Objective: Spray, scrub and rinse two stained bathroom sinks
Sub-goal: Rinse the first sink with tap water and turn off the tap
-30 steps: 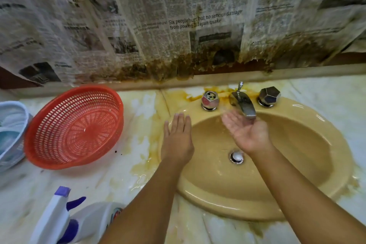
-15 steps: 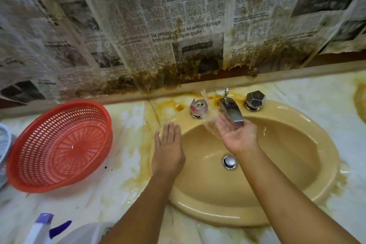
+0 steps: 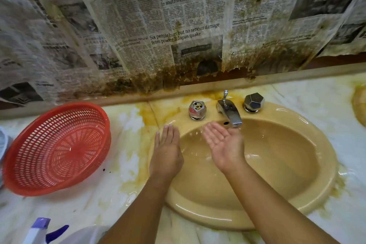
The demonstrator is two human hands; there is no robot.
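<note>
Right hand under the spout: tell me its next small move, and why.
Probably tip the right hand leftward, tossing water onto the yellow stains on the counter beside the sink. The palm is cupped upward just below the spout, the sink is wet, and the left hand rests flat on the sink's left rim, clear of the spout.

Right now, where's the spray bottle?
Head view, bottom-left corner: the spray bottle is on the counter, nearer the person than the red basket and just left of the left arm, partly cut off.
</note>
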